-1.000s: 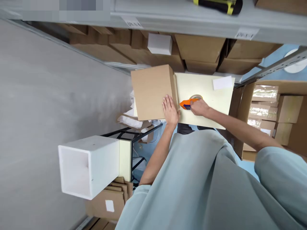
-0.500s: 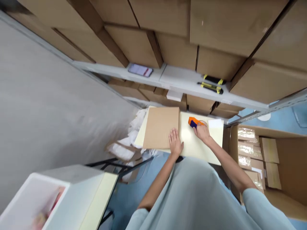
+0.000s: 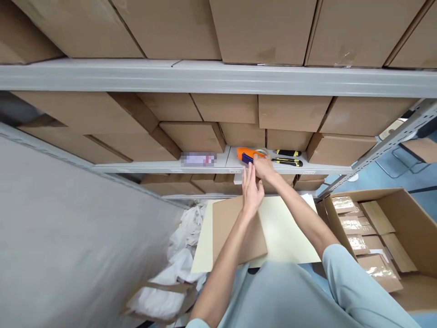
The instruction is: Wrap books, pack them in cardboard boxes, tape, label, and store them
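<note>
My right hand grips an orange and dark blue tape dispenser at the front of the middle shelf. A roll of tape shows behind my fingers. My left hand is open, its fingers stretched towards the shelf edge and close beside my right hand. Beneath my left arm, a flat brown cardboard box lies at a slant on the pale yellow tabletop. To the right of the dispenser, two black and yellow box cutters lie on the shelf.
Brown cartons fill the grey shelving. A blurred phone lies on the middle shelf. At the right stands a large open carton holding several taped boxes. Crumpled white packing material lies by the wall on the left.
My right hand has carried the tape dispenser from the tabletop up to the shelf. My left hand has left the box's edge and risen forward. The box now lies turned; the view has shifted.
</note>
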### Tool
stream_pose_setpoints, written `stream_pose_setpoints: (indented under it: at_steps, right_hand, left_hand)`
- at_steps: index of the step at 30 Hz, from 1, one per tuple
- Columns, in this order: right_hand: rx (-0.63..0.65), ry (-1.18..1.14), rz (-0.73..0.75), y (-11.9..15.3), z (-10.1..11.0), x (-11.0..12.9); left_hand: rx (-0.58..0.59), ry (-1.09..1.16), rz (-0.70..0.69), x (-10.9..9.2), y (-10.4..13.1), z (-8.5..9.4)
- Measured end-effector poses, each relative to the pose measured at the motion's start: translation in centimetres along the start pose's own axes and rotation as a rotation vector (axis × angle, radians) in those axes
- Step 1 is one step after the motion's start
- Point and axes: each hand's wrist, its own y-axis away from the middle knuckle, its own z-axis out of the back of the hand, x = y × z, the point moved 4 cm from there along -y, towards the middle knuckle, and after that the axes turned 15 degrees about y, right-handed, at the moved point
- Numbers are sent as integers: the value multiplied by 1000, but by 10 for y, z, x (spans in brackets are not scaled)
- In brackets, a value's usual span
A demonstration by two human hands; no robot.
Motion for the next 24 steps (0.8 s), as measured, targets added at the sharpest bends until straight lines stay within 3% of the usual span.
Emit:
stream_pose_setpoints:
  at_steps: [7,9,11,13,15,18,20,22,24]
  right_hand:
    - [2,-28,-45,-32,-28,-3]
    - [-104,-78,-55,-28,-35,-8]
    - [-273,-172,-69,-8,-48,-14]
    - [-390,-295,-108,33,-75,-21]
    - [-393,-422,-197,94,-118,-26]
    - [-254,-620,-403,209,-197,-17]
    - [-122,-749,-556,285,-243,4]
    - [15,-870,-690,346,-275,33]
    - [144,-986,-781,383,-291,62]
  left_hand:
    - [75,63,154,31,79,-7]
    - [134,71,203,40,105,-10]
    - [211,73,256,47,134,-12]
    - [290,65,319,53,165,-11]
    - [357,45,370,57,195,-8]
    - [468,-1,393,63,231,-7]
    - [558,-39,389,67,249,-10]
    - [646,-75,387,72,262,-14]
    - [711,-117,404,76,269,-18]
